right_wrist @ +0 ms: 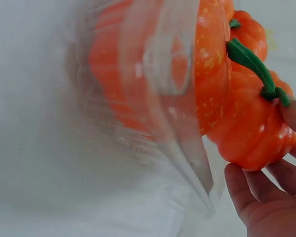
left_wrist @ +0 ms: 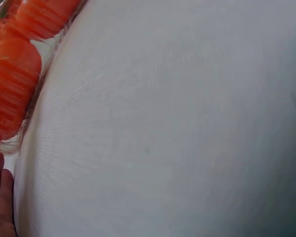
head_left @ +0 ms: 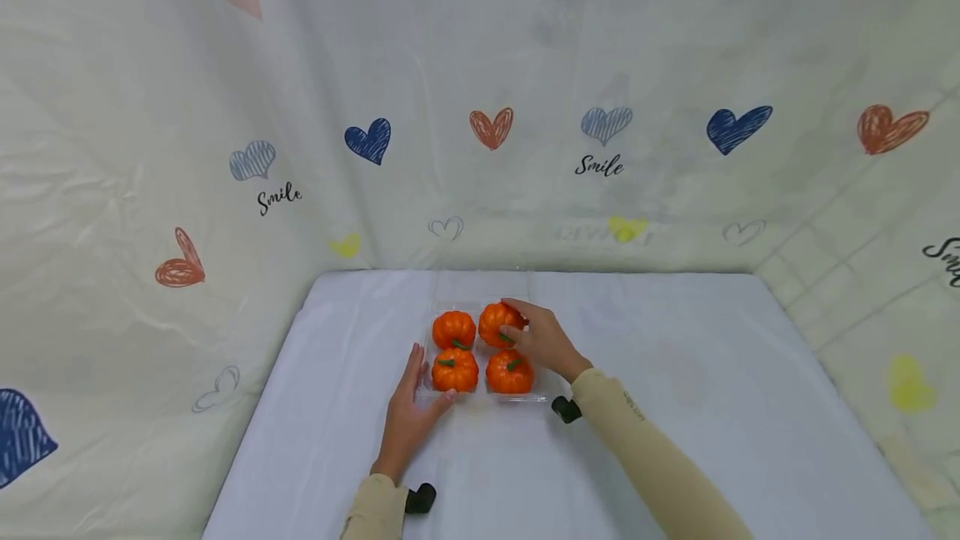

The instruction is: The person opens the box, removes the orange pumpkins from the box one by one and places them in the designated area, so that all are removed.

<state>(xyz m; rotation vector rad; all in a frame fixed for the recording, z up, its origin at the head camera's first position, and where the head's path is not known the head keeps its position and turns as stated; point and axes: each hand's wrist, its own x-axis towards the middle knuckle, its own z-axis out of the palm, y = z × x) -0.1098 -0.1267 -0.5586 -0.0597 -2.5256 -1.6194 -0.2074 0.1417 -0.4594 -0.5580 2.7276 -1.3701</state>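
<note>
Toy orange pumpkins with green stems sit in two rows in a clear plastic clamshell box [head_left: 517,397]. My right hand [head_left: 546,340] grips the back right pumpkin [head_left: 495,322], its thumb by the stem and its fingertips on the far side. In the right wrist view, that pumpkin [right_wrist: 251,126] is between thumb and fingers, behind the box's clear wall. My left hand [head_left: 412,415] rests against the box's left side, fingers extended, thumb at the front edge near the front left pumpkin [head_left: 455,371]. The left wrist view shows only its fingertips [left_wrist: 5,190] beside a box corner.
The box's transparent lid [head_left: 480,283] stands open at the back, hard to make out. A white cloth covers the table [head_left: 675,373]. Behind it hangs a pale curtain [head_left: 480,48] printed with hearts. Dark wrist cameras [head_left: 566,409] are worn on both arms.
</note>
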